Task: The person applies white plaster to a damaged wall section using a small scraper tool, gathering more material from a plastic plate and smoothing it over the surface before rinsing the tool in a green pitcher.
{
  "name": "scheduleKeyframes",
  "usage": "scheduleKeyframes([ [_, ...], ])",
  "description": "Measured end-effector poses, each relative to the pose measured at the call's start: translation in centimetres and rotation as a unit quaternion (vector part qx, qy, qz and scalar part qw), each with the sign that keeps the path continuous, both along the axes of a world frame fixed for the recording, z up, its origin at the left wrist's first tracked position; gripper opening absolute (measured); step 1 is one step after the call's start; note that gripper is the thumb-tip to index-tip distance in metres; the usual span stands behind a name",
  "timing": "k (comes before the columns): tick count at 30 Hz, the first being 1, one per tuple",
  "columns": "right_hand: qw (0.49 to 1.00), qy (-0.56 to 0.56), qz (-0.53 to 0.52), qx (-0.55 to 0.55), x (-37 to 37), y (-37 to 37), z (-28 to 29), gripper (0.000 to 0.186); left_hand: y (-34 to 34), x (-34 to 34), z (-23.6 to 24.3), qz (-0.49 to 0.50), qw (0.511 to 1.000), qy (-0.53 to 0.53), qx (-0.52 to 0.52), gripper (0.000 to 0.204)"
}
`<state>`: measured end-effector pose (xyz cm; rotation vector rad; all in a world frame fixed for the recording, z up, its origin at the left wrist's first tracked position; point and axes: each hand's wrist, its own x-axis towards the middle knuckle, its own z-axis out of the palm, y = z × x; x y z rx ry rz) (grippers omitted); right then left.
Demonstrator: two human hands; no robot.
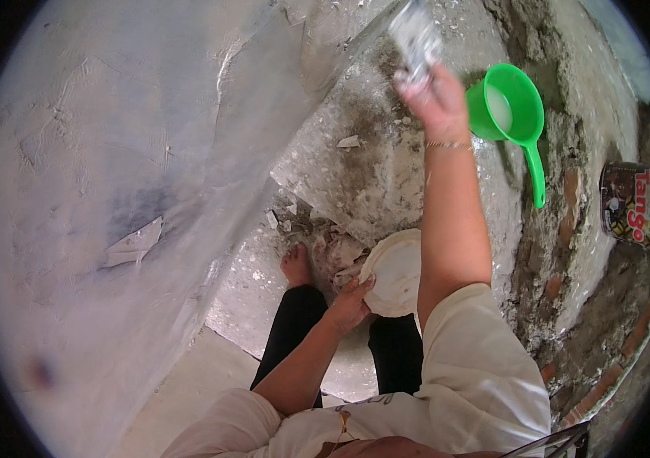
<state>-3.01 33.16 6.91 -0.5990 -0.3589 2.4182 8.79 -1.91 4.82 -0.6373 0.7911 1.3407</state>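
Note:
My left hand (pixel 349 307) grips the rim of a round white plate (pixel 395 276), shallow and smeared with pale paste, in front of my knees. Stretched far forward, my right hand (pixel 438 98) is closed on a putty knife (pixel 415 37). Its flat blade is coated in white and blurred by motion, close to the edge of the white plastered wall (pixel 264 84). Just right of my right wrist stands a green dipper (pixel 514 95) with some whitish liquid in it, its handle pointing toward me.
A bare foot (pixel 297 266) rests beside a crumpled, dirty bag or cloth (pixel 338 253). Flakes (pixel 349 142) lie scattered over the stained floor (pixel 363 179). A loose-edged patch (pixel 136 244) shows on the wall. At right, a printed dark container (pixel 633 204) sits past rough, broken masonry (pixel 542 259).

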Motion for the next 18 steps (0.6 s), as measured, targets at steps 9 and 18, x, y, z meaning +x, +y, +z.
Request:
scheduleKeyframes([
  [9, 0.954, -0.23, 0.139, 0.132, -3.9, -2.6, -9.5, 0.022, 0.7, 0.0, -0.4, -0.008, 1.0, -0.011, -0.002, 0.037],
  [18, 0.992, -0.104, -0.039, -0.056, -0.9, -0.7, 1.4, 0.021, -0.5, 0.1, -0.5, -0.004, 1.0, 0.011, -0.021, 0.043],
])
